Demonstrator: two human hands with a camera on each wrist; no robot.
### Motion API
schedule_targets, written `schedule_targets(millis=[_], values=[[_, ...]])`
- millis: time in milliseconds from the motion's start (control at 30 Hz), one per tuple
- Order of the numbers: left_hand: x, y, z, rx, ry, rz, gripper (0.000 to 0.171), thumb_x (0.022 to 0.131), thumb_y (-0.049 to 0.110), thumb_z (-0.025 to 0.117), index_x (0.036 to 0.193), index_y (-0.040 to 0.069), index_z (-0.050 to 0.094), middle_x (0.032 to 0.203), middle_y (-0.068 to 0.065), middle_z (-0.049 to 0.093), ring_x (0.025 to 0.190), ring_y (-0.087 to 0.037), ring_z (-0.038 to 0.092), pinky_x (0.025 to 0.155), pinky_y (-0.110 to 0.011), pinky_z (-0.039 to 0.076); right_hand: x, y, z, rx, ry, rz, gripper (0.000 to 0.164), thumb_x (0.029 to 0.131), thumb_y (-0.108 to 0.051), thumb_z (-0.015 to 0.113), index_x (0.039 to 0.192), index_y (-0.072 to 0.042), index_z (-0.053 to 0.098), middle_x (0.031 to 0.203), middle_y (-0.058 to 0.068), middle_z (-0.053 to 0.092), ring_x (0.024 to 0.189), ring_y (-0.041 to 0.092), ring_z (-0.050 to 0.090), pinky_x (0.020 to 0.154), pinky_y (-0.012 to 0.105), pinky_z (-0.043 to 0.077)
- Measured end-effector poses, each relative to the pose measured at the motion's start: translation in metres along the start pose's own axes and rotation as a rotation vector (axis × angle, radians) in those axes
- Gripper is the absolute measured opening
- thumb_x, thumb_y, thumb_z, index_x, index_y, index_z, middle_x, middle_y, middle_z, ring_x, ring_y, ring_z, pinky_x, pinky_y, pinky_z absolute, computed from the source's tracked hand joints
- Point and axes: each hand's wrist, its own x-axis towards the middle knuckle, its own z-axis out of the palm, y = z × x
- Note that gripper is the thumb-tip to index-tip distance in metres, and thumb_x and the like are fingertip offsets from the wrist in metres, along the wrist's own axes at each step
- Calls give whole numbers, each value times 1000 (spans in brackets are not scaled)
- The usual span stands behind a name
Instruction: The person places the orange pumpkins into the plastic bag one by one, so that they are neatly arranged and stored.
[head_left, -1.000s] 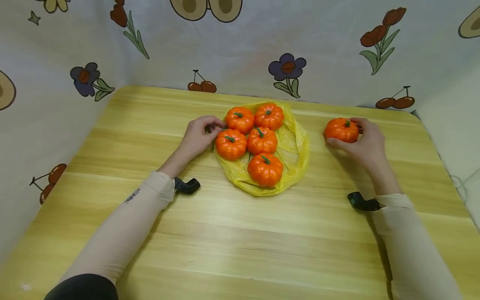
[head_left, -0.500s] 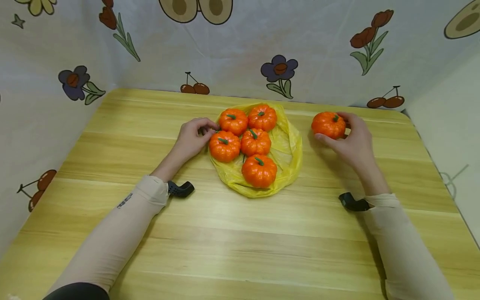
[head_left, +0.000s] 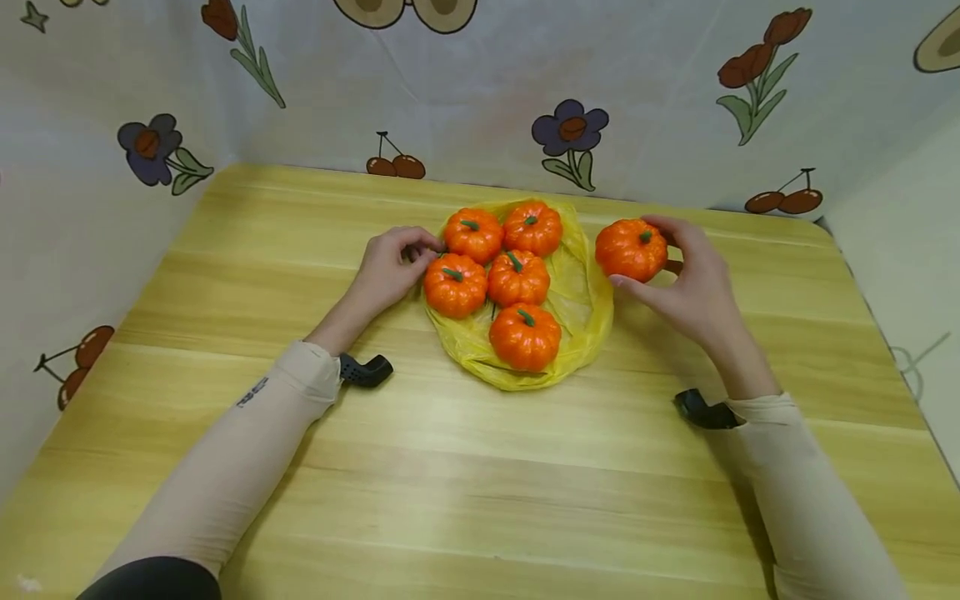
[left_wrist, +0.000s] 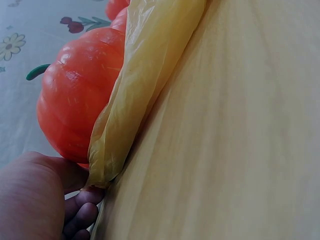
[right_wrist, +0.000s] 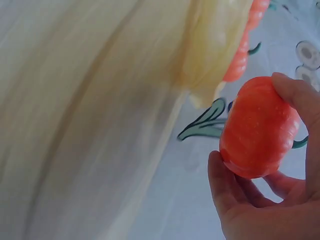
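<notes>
Several small orange pumpkins with green stems, one of them a front pumpkin point(head_left: 525, 337), sit on a yellow plastic bag point(head_left: 581, 308) whose rim is rolled down around them. My left hand point(head_left: 388, 268) pinches the bag's left edge between thumb and fingers, beside the leftmost pumpkin point(head_left: 455, 287); the left wrist view shows the gathered plastic point(left_wrist: 107, 160) at the fingertips. My right hand point(head_left: 693, 279) grips another pumpkin point(head_left: 628, 250) between thumb and fingers, raised above the table near the bag's right edge. In the right wrist view the held pumpkin point(right_wrist: 257, 130) hides part of the fingers.
Everything stands on a wood-grain table point(head_left: 480, 483). A white cloth point(head_left: 480, 92) printed with flowers, cherries and avocados hangs behind its back edge. Black curved wrist mounts point(head_left: 366, 371) stick out from both sleeves.
My right hand has carried its pumpkin leftward, closer to the bag. The left hand keeps its pinch on the bag's edge, and the other pumpkins stay in place. The head view has shifted slightly.
</notes>
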Motion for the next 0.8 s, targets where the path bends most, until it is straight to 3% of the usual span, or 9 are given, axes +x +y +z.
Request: schedule_targets(millis=[233,367,500,800], values=[[2,1,-1,-2,-1,-10,15,99,4,66,107,6,79,110,-11,75,88,-21,59,79,-31,47,-3,-19,10,23,-61,-112,84,79,-21,94,152,-14,53,146,5,58,133,22,54,91,8,46],[2,1,-1,7,-3,-14,16,99,4,66,108,7,79,110,-10,75,88,-21,59,78,-30,46,-4,-20,17,22,-118,-149,84,79,-21,94,153,-16,53,147,4,59,133,23,56,100,31,57],[3,0,-1,12,-4,-16,15,99,5,67,108,7,79,110,-9,75,88,-21,60,79,-31,46,-4,-17,22,19,-165,-159,82,80,-23,95,151,-15,54,145,6,60,133,26,57,104,57,53],[3,-1,-2,10,-6,-19,13,99,5,68,107,7,79,108,-9,75,89,-21,59,80,-31,46,-4,-15,28,-28,-218,-158,80,83,-23,92,151,-7,53,147,15,59,135,36,56,106,63,50]])
